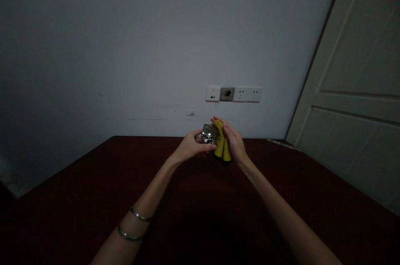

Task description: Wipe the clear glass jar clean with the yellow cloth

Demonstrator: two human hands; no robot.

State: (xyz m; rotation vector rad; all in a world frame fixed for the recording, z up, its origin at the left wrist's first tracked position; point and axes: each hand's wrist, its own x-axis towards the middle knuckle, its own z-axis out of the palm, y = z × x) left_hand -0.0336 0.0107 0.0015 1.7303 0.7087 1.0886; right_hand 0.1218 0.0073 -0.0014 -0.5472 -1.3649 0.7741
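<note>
My left hand [195, 145] is closed around a small shiny, clear object [208, 133] that looks like glass; its exact kind is hard to make out in the dim light. A folded yellow cloth [220, 144] with a dark edge is in my right hand [233, 140], pressed against the right side of the shiny object. The cloth's lower ends hang down between the two hands. Both hands are raised just above the table, close together.
Beneath my arms spreads a dark red table [193, 198], its far edge against a pale wall [156, 48]. Wall sockets [246, 94] and a switch plate [227, 93] sit behind the hands. A panelled door [356, 90] stands at the right.
</note>
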